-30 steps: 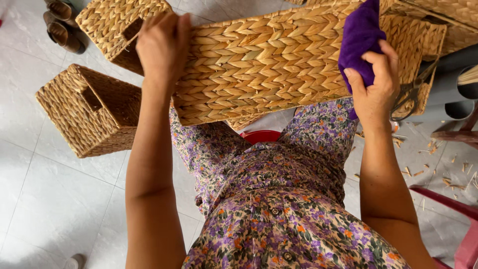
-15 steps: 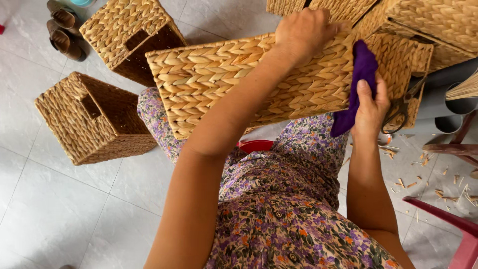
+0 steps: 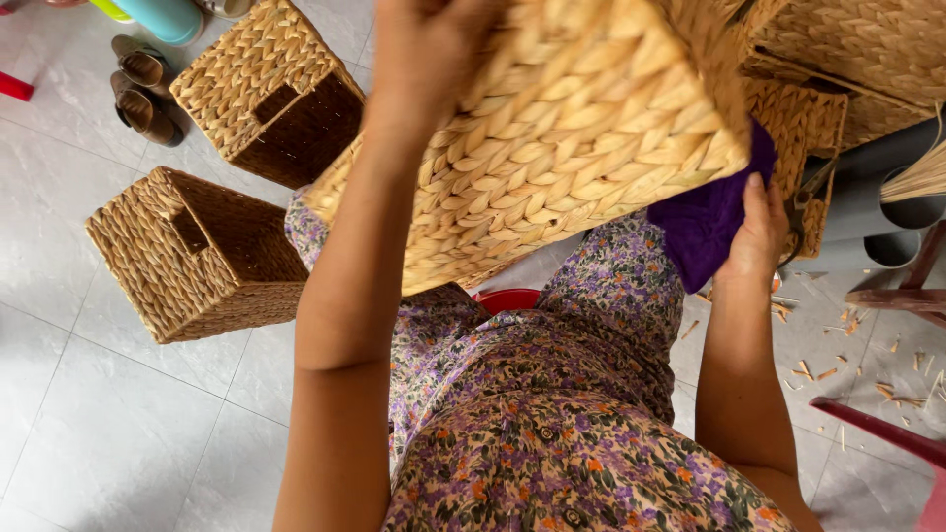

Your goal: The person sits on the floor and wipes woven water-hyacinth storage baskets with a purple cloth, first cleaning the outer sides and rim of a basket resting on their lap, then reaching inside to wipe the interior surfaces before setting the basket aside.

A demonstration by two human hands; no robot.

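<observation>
A large woven straw basket (image 3: 562, 148) is held up over my lap, tilted, its plaited side facing me. My left hand (image 3: 429, 59) grips the basket near its upper edge, the forearm running down the middle of the view. My right hand (image 3: 757, 232) presses a purple cloth (image 3: 705, 232) against the basket's lower right corner; the cloth is partly hidden behind the basket. I sit in a floral dress (image 3: 552, 424).
Two smaller woven baskets lie on their sides on the white tiled floor, one at the left (image 3: 197, 256) and one behind it (image 3: 266, 94). More woven baskets (image 3: 857, 59) are stacked at top right. Brown shoes (image 3: 143, 89) sit top left. Straw scraps (image 3: 847, 365) litter the floor right.
The basket has been lifted and tilted closer to the camera. My left hand moved to the basket's top edge. My right hand with the cloth slid lower, under the basket's right corner.
</observation>
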